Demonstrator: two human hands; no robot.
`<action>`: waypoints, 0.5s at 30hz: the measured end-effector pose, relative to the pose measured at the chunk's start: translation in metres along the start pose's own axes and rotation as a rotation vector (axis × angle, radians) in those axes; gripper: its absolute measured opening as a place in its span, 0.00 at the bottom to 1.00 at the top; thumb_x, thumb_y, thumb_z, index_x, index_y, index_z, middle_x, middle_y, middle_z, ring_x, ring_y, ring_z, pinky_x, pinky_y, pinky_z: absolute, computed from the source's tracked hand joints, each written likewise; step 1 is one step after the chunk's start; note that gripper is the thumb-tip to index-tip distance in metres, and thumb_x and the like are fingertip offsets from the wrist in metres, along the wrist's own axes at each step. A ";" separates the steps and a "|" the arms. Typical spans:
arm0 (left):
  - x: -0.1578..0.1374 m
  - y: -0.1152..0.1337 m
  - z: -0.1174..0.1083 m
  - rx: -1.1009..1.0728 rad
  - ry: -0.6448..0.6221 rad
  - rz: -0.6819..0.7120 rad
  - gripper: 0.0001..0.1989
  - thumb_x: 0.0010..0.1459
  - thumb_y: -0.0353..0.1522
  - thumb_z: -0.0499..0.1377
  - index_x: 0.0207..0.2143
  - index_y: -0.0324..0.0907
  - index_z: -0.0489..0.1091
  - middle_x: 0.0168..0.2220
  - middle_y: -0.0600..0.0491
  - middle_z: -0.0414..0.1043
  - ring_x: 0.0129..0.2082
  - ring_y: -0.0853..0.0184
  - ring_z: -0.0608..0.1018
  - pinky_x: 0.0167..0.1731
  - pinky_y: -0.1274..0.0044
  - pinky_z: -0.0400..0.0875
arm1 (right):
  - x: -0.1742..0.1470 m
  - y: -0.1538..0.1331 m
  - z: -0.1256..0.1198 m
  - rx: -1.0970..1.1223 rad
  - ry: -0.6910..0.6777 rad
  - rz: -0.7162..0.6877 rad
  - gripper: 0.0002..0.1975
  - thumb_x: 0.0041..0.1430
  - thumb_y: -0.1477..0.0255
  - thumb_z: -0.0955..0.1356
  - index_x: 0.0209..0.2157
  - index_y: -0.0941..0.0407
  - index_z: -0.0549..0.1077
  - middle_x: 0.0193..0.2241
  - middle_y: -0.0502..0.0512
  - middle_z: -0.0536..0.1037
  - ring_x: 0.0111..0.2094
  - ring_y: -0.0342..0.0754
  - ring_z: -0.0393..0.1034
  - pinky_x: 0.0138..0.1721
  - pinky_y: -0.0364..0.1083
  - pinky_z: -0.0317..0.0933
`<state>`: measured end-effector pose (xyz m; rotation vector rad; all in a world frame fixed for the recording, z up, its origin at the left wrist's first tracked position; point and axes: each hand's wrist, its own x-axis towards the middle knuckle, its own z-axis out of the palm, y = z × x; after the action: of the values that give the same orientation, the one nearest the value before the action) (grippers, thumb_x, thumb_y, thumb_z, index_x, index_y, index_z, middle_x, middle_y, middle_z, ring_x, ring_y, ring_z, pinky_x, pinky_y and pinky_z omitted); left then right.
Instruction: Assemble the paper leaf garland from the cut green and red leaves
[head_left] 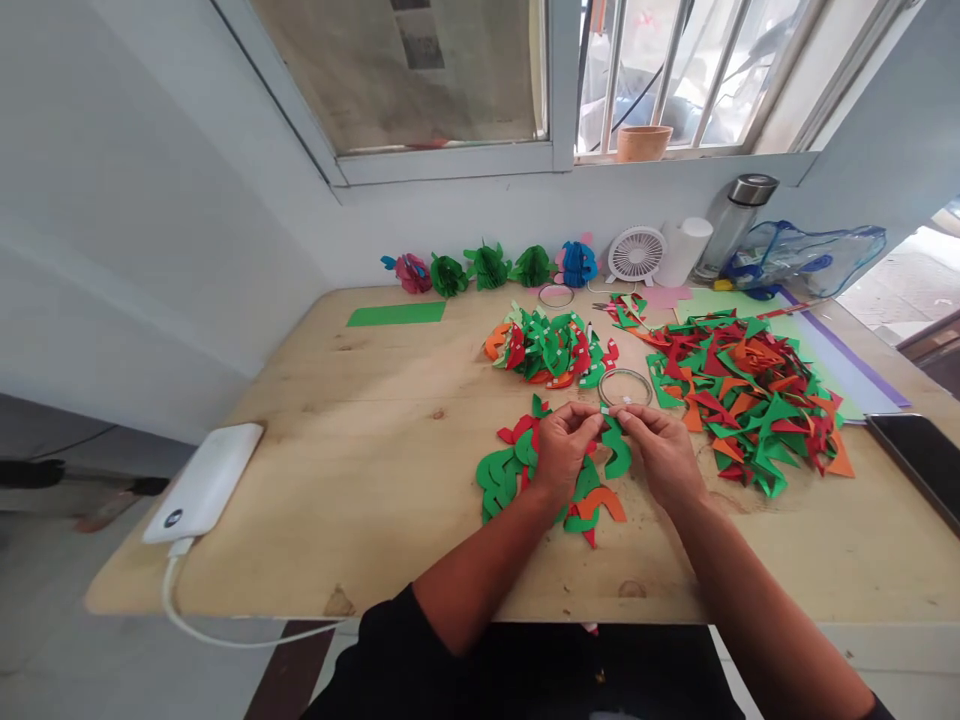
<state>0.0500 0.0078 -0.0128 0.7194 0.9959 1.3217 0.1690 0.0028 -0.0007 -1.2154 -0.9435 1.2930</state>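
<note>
Left hand (562, 450) and right hand (661, 455) pinch 1 green paper piece (611, 432) between fingertips, seemingly steadying a white tab (606, 410) (too small to be sure). Ring (625, 371) just beyond both hands, presumably for reach; paper scraps (757, 390) right of right hand, apart.

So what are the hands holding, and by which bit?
A curvy green paper piece, pinched at its far end by the left hand and right hand.

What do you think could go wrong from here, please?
The green paper held between the left hand and right hand might slip or crease. The right forearm could scatter the nearby paper heap. The white device might be dragged down if its cable, hanging off the table, snags.
</note>
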 end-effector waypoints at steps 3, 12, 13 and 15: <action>-0.001 0.002 0.001 0.022 -0.001 0.017 0.07 0.43 0.33 0.64 0.25 0.38 0.72 0.24 0.52 0.74 0.24 0.71 0.75 0.27 0.80 0.69 | 0.001 0.002 -0.001 -0.017 0.002 -0.010 0.11 0.44 0.61 0.73 0.28 0.54 0.79 0.25 0.52 0.79 0.27 0.46 0.70 0.27 0.43 0.63; -0.002 0.004 0.001 0.040 -0.047 0.041 0.06 0.43 0.32 0.64 0.24 0.39 0.71 0.24 0.53 0.74 0.24 0.71 0.75 0.27 0.79 0.71 | -0.001 -0.002 0.002 0.004 -0.001 -0.016 0.10 0.43 0.64 0.74 0.28 0.54 0.77 0.24 0.51 0.78 0.25 0.44 0.68 0.27 0.42 0.62; -0.002 0.003 0.001 0.049 -0.047 0.048 0.06 0.44 0.32 0.63 0.24 0.39 0.71 0.24 0.53 0.73 0.24 0.71 0.75 0.27 0.79 0.71 | -0.001 -0.003 0.002 -0.014 -0.004 -0.031 0.10 0.43 0.64 0.74 0.28 0.54 0.77 0.23 0.50 0.77 0.25 0.43 0.68 0.27 0.42 0.62; -0.001 0.002 0.000 0.073 -0.049 0.066 0.05 0.44 0.32 0.63 0.25 0.39 0.71 0.24 0.53 0.73 0.24 0.71 0.74 0.27 0.79 0.70 | -0.001 -0.003 0.002 -0.055 -0.001 -0.060 0.09 0.44 0.64 0.73 0.27 0.54 0.76 0.23 0.49 0.77 0.26 0.44 0.68 0.28 0.42 0.62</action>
<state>0.0495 0.0076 -0.0110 0.8430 0.9922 1.3238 0.1675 0.0023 0.0031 -1.2197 -1.0144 1.2275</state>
